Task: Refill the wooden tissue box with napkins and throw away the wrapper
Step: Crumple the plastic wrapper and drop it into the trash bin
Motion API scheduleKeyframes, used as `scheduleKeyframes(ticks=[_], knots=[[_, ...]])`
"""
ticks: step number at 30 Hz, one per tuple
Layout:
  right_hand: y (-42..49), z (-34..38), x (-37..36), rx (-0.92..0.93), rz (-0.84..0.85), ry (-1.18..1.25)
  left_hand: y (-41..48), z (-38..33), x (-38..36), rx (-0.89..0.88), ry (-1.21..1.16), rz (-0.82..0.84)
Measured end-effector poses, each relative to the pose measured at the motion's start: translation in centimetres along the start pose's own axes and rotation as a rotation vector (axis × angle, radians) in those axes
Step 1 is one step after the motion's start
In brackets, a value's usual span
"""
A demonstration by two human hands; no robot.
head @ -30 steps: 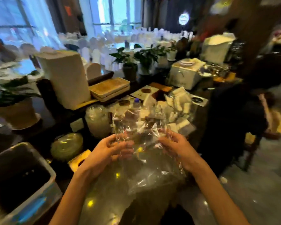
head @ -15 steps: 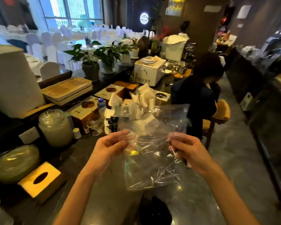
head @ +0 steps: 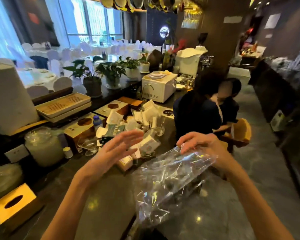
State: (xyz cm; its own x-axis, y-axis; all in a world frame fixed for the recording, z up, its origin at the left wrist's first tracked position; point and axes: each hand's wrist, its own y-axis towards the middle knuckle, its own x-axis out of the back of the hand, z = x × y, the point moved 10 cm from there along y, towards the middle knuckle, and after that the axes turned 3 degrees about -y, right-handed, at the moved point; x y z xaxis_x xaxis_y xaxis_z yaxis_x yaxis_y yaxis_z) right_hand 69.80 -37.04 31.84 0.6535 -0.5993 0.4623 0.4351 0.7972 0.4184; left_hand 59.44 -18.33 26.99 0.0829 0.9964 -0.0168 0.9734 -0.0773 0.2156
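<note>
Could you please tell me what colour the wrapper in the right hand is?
The wrapper is clear, colourless plastic; head view.

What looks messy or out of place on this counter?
A jumble of white packets lies heaped mid-counter, some tilted. The right hand holds an empty clear wrapper; the left hand is open.

Clear wrapper (head: 168, 179), golden-brown wooden tissue box (head: 13, 203), dark grey marbled counter (head: 102, 196).

Right of the wooden tissue box (head: 13, 204), the dark counter (head: 102, 201) lies bare. Behind the box, a frosted glass jar (head: 44, 147), stemmed glasses (head: 89, 146) and heaped napkin packets (head: 142, 115) crowd the counter.
</note>
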Motion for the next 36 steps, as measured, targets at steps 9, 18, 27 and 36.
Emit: scheduleKeyframes(ticks=[9,18,27,36], knots=[[5.5,-2.7,-5.8,-0.14,0.732,-0.16,2.4,8.5,-6.1,0.273,0.097,-0.105],[-5.5,-15.8,-10.5,-0.693,0.11,0.407,-0.6,13.9,-0.2,0.322,-0.109,-0.615],[-17.2,-20.4,-13.3,-1.042,-0.286,0.777,-2.4,22.3,-5.7,0.625,-0.264,-0.075],[-35.0,-29.8,-19.1,-1.481,-0.277,1.039,-9.1,37.4,-13.9,0.98,-0.506,-0.005]])
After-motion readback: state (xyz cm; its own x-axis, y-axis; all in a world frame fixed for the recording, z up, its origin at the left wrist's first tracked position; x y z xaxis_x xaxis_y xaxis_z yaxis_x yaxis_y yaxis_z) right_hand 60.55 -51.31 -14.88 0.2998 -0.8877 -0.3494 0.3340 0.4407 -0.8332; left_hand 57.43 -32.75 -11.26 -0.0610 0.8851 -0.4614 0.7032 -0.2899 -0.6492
